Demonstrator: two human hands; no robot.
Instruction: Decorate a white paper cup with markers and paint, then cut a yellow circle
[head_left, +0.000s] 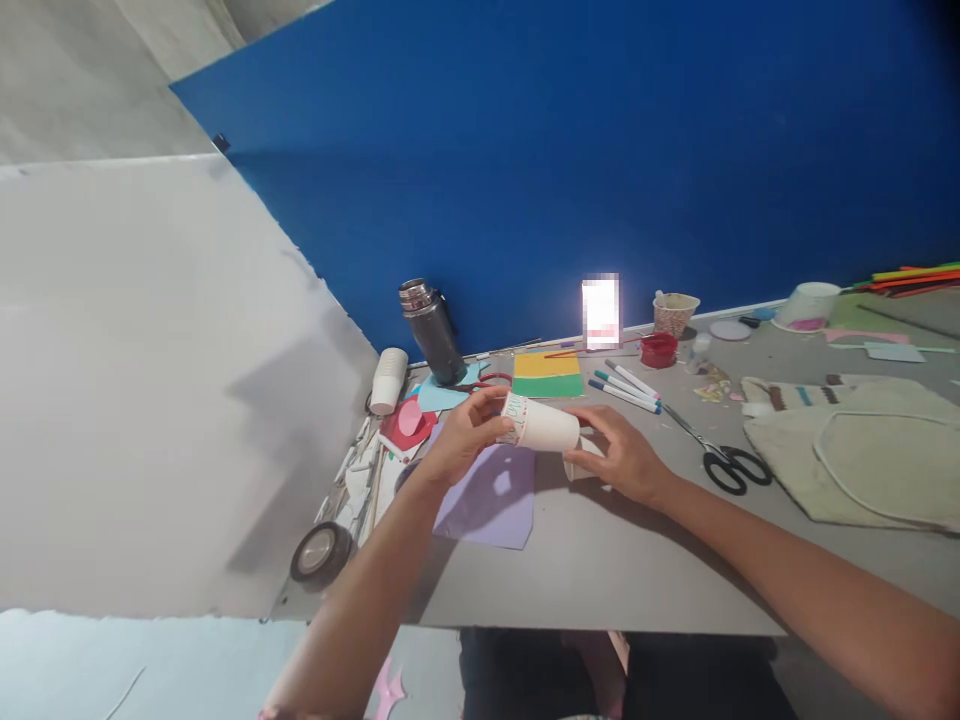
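A white paper cup [551, 426] lies sideways in the air, with coloured drawing near its left end. My left hand [471, 432] is closed round that decorated end. My right hand [621, 458] is closed on a second white paper cup [574, 466], partly hidden behind its fingers. Its fingertips are close to the plain end of the first cup; I cannot tell whether they touch it. Below my left hand a lilac paper sheet [491, 505] lies on the table. Several markers [626, 390] rest just beyond my right hand, and black-handled scissors [724, 462] lie to its right.
A dark flask [435, 335] and stacked paper cups [388, 382] stand at the back left. A tape roll [321, 553] sits at the left edge. Behind are a yellow and green sheet [547, 373], a lit phone [601, 312] and a red container [658, 350]. A cloth bag [862, 460] lies right.
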